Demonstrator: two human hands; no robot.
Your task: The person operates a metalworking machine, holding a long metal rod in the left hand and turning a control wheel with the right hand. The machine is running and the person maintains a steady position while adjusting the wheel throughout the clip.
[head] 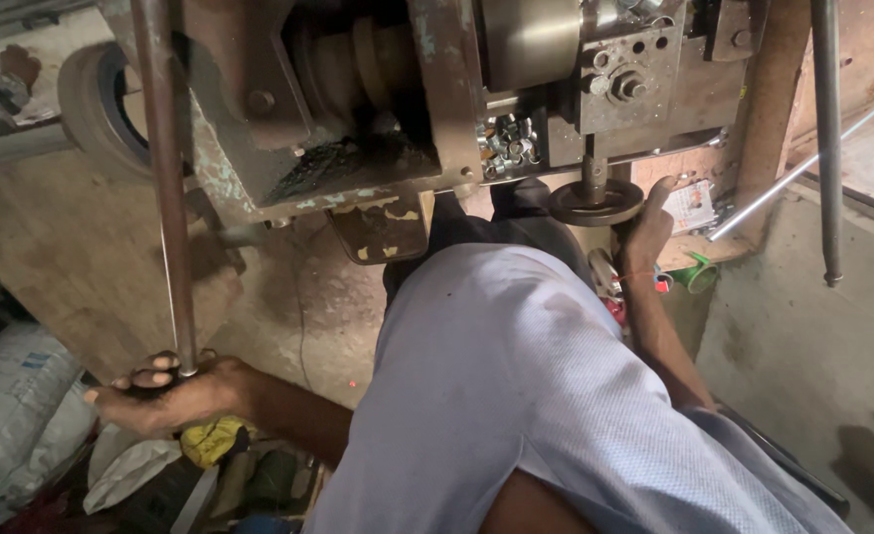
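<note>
The left hand (pixel 165 396) has its fingers clenched round the foot of a rusty upright rod (pixel 165 188); the right hand (pixel 645 232) grips the machine's small black handwheel (pixel 595 203).

At nine o'clock the left hand (pixel 165 394) grips the foot of a long rusty rod (pixel 165 188). At two o'clock the right hand (pixel 648 225) touches the machine's (pixel 437 89) small handwheel (pixel 595 202).

Dim workshop light; daylight seems to come from my right, glaring off the steel cylinder (pixel 531 40), lower left shadowed, edges soft.
</note>
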